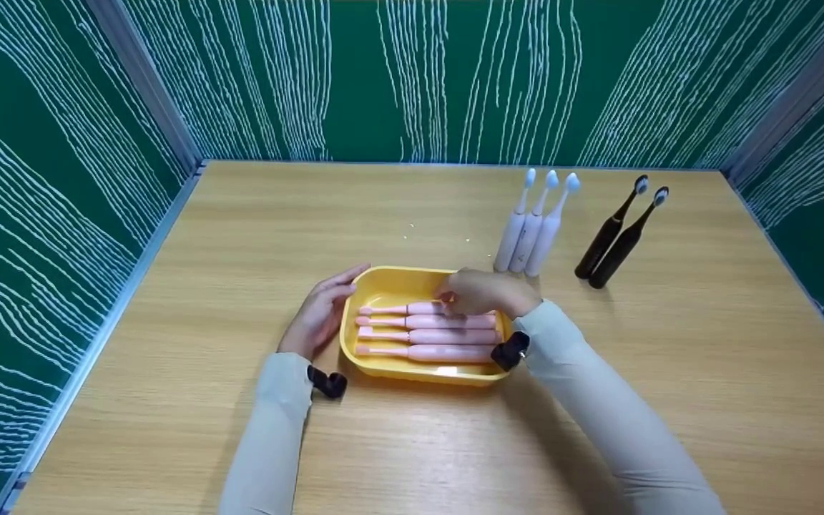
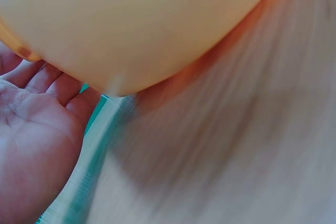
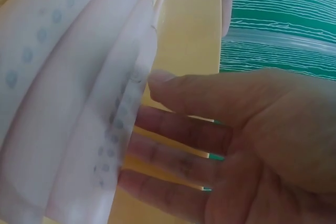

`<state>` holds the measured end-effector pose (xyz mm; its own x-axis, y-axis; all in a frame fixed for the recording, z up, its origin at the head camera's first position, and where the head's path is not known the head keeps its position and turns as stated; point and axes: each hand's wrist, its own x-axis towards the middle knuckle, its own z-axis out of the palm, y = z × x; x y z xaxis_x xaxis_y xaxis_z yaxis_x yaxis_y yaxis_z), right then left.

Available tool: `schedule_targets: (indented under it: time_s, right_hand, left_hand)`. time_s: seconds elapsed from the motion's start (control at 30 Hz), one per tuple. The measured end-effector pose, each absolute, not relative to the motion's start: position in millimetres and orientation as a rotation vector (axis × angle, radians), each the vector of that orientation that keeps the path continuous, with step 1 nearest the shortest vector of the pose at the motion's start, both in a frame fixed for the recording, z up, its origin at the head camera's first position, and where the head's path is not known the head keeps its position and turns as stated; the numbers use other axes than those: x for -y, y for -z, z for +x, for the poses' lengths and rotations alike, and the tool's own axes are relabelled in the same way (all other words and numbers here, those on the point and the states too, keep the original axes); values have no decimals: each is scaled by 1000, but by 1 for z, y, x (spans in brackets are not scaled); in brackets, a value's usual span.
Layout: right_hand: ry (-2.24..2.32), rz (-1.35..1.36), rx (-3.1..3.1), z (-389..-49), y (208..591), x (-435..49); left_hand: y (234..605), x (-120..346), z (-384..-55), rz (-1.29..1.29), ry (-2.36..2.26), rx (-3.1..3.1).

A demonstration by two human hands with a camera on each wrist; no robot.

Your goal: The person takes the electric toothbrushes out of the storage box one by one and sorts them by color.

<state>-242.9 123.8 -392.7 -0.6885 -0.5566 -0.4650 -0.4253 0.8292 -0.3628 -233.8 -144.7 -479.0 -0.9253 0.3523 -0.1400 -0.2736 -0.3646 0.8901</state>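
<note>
A yellow tray (image 1: 383,282) holds several pink electric toothbrushes (image 1: 453,352) lying side by side, heads to the left. My left hand (image 1: 319,315) rests against the tray's left end, fingers along its outer wall and rim; in the left wrist view the palm (image 2: 37,114) faces the tray's side. My right hand (image 1: 487,292) reaches over the back right rim into the tray. In the right wrist view its extended fingers (image 3: 168,158) and thumb touch or nearly touch the edge of the farthest pink toothbrush (image 3: 131,93). The head view hides those fingertips.
Three white electric toothbrushes (image 1: 526,236) lie together behind the tray to the right. Two black ones (image 1: 616,247) lie farther right. Small white specks (image 1: 412,226) dot the wooden table (image 1: 276,214). Green panels (image 1: 362,86) with white lines enclose the back and sides.
</note>
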Motion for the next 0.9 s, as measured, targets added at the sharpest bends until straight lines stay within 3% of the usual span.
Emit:
schedule_targets:
  time_s: [0.23,0.9]
  right_hand:
    - [260,-917,-2421,-249,397,-120]
    - [238,-1016,-2531,-246,406,-118]
  left_hand:
    - [478,144,-233,110,-2330,-1486]
    - [480,145,-234,83,-2339,-1501]
